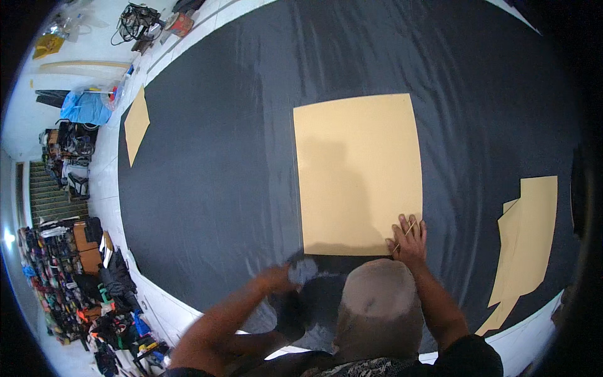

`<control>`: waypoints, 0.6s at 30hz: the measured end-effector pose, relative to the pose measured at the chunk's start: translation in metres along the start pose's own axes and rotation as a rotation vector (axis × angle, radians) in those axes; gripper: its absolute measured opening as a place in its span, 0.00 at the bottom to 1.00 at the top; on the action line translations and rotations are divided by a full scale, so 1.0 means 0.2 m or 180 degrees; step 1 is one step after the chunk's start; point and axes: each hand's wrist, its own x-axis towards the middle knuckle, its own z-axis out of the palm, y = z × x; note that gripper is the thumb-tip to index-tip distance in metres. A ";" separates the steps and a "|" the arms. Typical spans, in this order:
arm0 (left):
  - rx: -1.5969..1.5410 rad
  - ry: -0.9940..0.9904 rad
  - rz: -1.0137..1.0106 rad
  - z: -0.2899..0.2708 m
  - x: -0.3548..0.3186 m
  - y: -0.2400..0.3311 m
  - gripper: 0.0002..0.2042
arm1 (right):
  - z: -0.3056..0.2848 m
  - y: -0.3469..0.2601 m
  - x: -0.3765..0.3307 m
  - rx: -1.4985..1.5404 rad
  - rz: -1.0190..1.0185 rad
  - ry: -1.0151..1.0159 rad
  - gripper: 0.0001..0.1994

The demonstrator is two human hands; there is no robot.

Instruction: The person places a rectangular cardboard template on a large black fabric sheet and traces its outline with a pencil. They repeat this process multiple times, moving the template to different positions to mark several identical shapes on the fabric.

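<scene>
A large tan sheet of card (pixel 358 163) lies flat on black sheet material (pixel 207 163). My right hand (pixel 411 242) presses on its near right corner, fingers spread. A thin pale stick (pixel 396 247) is held between those fingers. Left of the card's near edge, my left hand (pixel 277 279) is smeared by motion, its fingers curled. A blurred greyish patch (pixel 304 271) shows at its fingertips; I cannot tell whether that is a held thing or shine on the black sheet. A rounded form covered in pale cloth (pixel 380 295) lies between my arms, hiding part of the black sheet.
Cut tan card pieces (pixel 531 239) overlap at the right edge of the black sheet. A small tan offcut (pixel 137 125) rests at the far left. Bundled cables (pixel 137 22), a blue bag (pixel 86 108) and a crowded heap of goods (pixel 56 283) stand along the left wall.
</scene>
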 end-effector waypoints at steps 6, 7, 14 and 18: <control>0.0957 0.1771 0.0386 -0.58 -0.04 0.00 0.42 | -0.04 -0.03 0.02 -0.0001 0.0163 -0.0280 0.23; 0.1146 0.1990 0.0543 -0.58 0.01 -0.02 0.44 | -0.08 -0.04 0.04 0.0006 0.0226 -0.0336 0.23; 0.1551 0.2774 0.1533 -0.58 0.34 0.00 0.51 | -0.18 -0.08 0.07 0.0300 0.0193 -0.0340 0.23; 0.1490 0.2906 0.1713 -0.63 0.39 -0.03 0.53 | -0.23 -0.11 0.04 0.0272 0.0515 -0.0222 0.23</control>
